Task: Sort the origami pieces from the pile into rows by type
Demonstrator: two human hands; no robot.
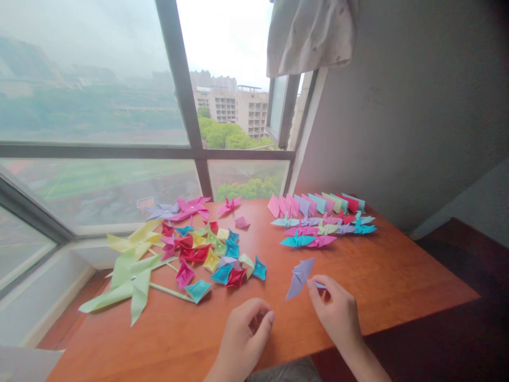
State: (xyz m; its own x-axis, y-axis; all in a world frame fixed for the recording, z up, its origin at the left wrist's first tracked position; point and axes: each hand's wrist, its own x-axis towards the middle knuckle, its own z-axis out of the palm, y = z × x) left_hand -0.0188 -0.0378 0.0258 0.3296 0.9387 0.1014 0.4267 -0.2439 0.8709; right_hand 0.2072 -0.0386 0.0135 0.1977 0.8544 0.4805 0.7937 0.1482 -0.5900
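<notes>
A lavender paper crane (300,278) is pinched between the thumb and fingers of my right hand (338,307), its wings spread above the tabletop. My left hand (246,331) rests near the table's front edge with curled fingers, the thumb close to the index finger and nothing visible in the grip. Beyond my right hand stand rows of folded cranes in several colours, among them a blue crane (297,240) and a magenta crane (323,241). Behind these is a line of upright folded paper pieces (302,205).
Small paper boats (235,277) crowd the left-centre of the wooden table (382,286). Paper pinwheels on sticks lie at the left, including a pale green pinwheel (133,281) and a pink pinwheel (193,208). A lone pink crane (229,206) sits by the window.
</notes>
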